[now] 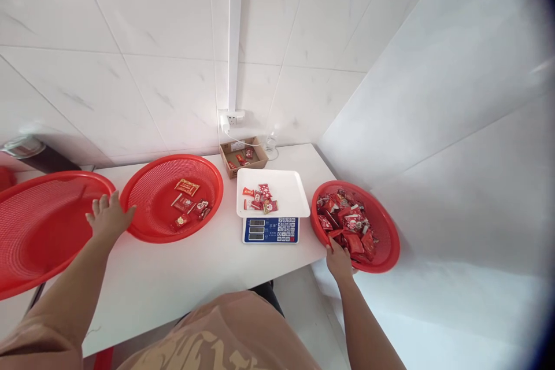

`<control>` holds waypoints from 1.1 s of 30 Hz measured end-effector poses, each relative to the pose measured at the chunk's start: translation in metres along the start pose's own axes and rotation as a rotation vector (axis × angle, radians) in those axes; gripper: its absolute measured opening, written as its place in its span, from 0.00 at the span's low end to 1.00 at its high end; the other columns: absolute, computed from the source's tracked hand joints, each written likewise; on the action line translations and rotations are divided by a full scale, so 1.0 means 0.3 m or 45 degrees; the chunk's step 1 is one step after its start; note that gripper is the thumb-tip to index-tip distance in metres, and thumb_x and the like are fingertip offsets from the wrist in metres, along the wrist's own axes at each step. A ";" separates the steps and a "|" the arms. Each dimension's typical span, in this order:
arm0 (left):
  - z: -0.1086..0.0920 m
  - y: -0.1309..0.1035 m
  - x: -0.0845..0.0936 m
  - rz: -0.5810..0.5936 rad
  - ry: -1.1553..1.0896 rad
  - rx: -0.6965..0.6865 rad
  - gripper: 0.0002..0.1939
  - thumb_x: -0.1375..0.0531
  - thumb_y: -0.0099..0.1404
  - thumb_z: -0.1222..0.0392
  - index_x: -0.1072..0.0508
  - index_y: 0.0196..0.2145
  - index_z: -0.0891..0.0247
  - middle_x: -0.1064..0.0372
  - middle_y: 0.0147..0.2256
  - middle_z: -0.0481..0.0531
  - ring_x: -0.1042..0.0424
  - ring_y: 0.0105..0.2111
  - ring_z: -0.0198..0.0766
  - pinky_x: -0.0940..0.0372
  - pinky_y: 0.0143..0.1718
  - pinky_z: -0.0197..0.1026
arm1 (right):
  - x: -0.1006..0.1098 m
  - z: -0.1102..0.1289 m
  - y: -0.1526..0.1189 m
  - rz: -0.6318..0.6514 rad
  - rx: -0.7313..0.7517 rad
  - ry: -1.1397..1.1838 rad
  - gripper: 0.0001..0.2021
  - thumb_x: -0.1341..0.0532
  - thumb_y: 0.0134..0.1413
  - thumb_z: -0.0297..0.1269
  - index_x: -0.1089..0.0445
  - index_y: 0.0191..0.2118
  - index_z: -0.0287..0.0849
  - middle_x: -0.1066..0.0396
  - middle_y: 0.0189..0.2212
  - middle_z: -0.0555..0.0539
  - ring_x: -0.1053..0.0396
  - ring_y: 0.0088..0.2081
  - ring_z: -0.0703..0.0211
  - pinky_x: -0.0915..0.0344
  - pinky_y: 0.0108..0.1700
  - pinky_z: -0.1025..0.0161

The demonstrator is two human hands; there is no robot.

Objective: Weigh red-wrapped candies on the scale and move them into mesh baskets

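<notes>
My left hand (110, 217), its fingers spread, is at the gap between two red plastic baskets, by their rims, and holds nothing. The left basket (26, 185) shows a bare inside. In the middle basket (143, 176) lie several red snack packets (182, 203). My right hand (339, 261) is closed over the near rim of the right basket (388, 243), which is heaped with red packets (353, 219); its fingertips are partly hidden. Between the baskets, a digital scale (271, 230) carries a white tray (286, 185) with several small packets (260, 199) on it.
Behind the scale, against the tiled wall, stands a small cardboard box (236, 173) with a few packets. A charger (224, 123) with a white cable is plugged into the socket. A clear bottle (271, 140) stands beside the box, and a dark cylinder (52, 159) lies far left.
</notes>
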State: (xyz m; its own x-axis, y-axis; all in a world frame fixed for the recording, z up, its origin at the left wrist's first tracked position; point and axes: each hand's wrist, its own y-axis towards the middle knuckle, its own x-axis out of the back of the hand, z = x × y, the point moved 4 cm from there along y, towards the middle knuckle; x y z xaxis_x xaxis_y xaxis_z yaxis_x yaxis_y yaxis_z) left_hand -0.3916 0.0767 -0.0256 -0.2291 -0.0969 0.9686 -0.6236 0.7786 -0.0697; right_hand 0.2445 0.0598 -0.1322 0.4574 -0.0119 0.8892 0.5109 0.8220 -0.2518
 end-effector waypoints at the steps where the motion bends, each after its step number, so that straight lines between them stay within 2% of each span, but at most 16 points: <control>1: 0.005 0.004 -0.001 0.010 0.013 0.014 0.36 0.53 0.63 0.47 0.54 0.62 0.72 0.61 0.64 0.70 0.64 0.64 0.58 0.60 0.58 0.64 | 0.002 0.003 -0.001 0.002 -0.005 0.002 0.24 0.55 0.57 0.38 0.39 0.58 0.48 0.39 0.56 0.42 0.52 0.62 0.41 0.58 0.58 0.35; 8: 0.040 0.027 -0.016 0.088 0.091 0.086 0.37 0.52 0.62 0.48 0.56 0.62 0.74 0.60 0.63 0.70 0.64 0.63 0.59 0.59 0.57 0.65 | 0.027 0.025 -0.022 0.073 -0.074 -0.015 0.24 0.55 0.58 0.40 0.41 0.59 0.52 0.44 0.60 0.43 0.56 0.63 0.39 0.61 0.55 0.27; 12: 0.057 0.042 -0.030 0.109 0.104 0.097 0.37 0.51 0.61 0.49 0.55 0.61 0.75 0.59 0.63 0.72 0.63 0.63 0.60 0.58 0.56 0.66 | 0.029 0.030 -0.024 0.072 -0.055 -0.031 0.24 0.56 0.57 0.39 0.42 0.59 0.50 0.44 0.60 0.43 0.56 0.63 0.39 0.61 0.56 0.29; 17: 0.068 0.066 -0.045 0.129 0.105 0.132 0.38 0.52 0.61 0.47 0.55 0.62 0.75 0.56 0.62 0.71 0.61 0.63 0.58 0.58 0.57 0.66 | 0.030 0.040 -0.030 0.119 -0.073 -0.099 0.25 0.58 0.58 0.38 0.45 0.61 0.49 0.44 0.60 0.45 0.56 0.63 0.43 0.58 0.58 0.34; 24: 0.070 0.099 -0.068 0.153 0.121 0.130 0.38 0.54 0.61 0.46 0.54 0.61 0.75 0.49 0.59 0.73 0.57 0.62 0.60 0.57 0.55 0.67 | 0.044 0.057 -0.043 0.139 -0.092 -0.132 0.25 0.58 0.59 0.38 0.46 0.61 0.49 0.46 0.61 0.44 0.57 0.63 0.42 0.59 0.57 0.31; 28: 0.067 0.104 -0.075 0.180 0.136 0.133 0.38 0.54 0.61 0.46 0.54 0.61 0.77 0.50 0.59 0.75 0.57 0.62 0.60 0.57 0.55 0.67 | 0.043 0.057 -0.043 0.128 -0.101 -0.126 0.25 0.58 0.59 0.38 0.45 0.61 0.50 0.47 0.61 0.44 0.56 0.63 0.43 0.58 0.57 0.30; 33: 0.061 0.094 -0.062 0.198 0.153 0.115 0.38 0.54 0.61 0.46 0.55 0.62 0.73 0.49 0.59 0.73 0.57 0.62 0.61 0.56 0.55 0.67 | 0.040 0.055 -0.042 0.133 -0.099 -0.123 0.25 0.59 0.59 0.38 0.46 0.61 0.50 0.48 0.62 0.47 0.58 0.64 0.44 0.60 0.57 0.30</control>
State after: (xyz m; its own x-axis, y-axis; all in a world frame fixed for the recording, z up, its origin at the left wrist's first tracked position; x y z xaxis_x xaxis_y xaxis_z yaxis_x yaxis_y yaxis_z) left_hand -0.4185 0.0891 -0.0499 -0.2404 0.0990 0.9656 -0.6533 0.7193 -0.2364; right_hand 0.2316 0.0586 -0.1121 0.4410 0.1293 0.8882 0.5205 0.7693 -0.3704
